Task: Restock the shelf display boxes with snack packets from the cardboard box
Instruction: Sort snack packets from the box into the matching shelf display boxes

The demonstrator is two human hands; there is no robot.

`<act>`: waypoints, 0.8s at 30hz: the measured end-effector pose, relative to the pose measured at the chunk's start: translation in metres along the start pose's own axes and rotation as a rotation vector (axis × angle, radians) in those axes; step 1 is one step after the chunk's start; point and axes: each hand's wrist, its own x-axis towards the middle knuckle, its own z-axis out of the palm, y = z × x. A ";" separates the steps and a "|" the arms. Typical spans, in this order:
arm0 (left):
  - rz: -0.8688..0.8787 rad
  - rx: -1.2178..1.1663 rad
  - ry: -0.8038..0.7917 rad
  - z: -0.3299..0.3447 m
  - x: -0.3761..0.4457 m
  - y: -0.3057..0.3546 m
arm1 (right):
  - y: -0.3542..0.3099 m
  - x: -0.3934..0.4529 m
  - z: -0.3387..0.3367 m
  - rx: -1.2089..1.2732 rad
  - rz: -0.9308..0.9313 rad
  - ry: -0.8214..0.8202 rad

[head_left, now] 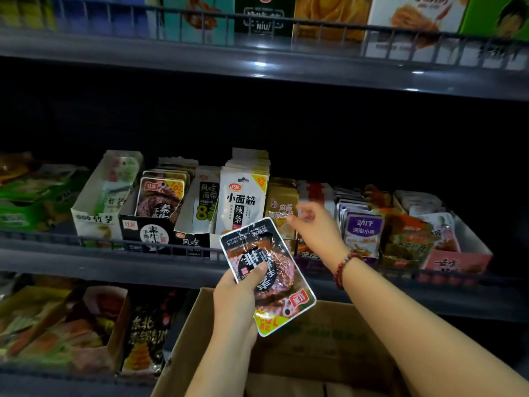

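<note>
Middle shelf (86, 265), left end: loose green packs (34, 202), not boxed as far as we can tell. Next, white box (94, 222) looks low on stock, only a few packets at the back. Black box (146, 230) holds the same steak-print packets we're carrying, roughly half full, room at the front. Kelp box (191, 224) is partly filled. White noodle packets (243, 202) are stacked high, that one looks done.

Our left hand (237, 296) grips one steak packet (269, 276), thumb clamped across its face, fingers curled behind. The packet is upside down, held over the cardboard box (315, 348), below and right of its matching black box. It isn't placed yet.

Our right hand (315, 224), beaded bracelet (343, 270) on the wrist, reaches at the tan packets (282, 207). Its fingers are loosely spread; it's blurred, so we can't tell if they pinch anything.

Further right, purple packets (362, 230) and pink box (455, 262) look reasonably stocked.

Judgement: mid-task. Several boxes are filled, the white and black ones still need packets. We can't see what remains in the cardboard box.
</note>
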 end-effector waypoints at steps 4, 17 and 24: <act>0.010 -0.081 -0.020 0.001 -0.004 0.005 | -0.009 -0.035 -0.012 0.014 0.134 -0.482; 0.183 0.310 -0.043 -0.065 -0.013 0.107 | -0.070 -0.023 0.016 0.507 0.148 -0.278; 0.318 0.048 0.172 -0.093 0.031 0.110 | -0.112 -0.005 0.074 0.691 0.172 -0.334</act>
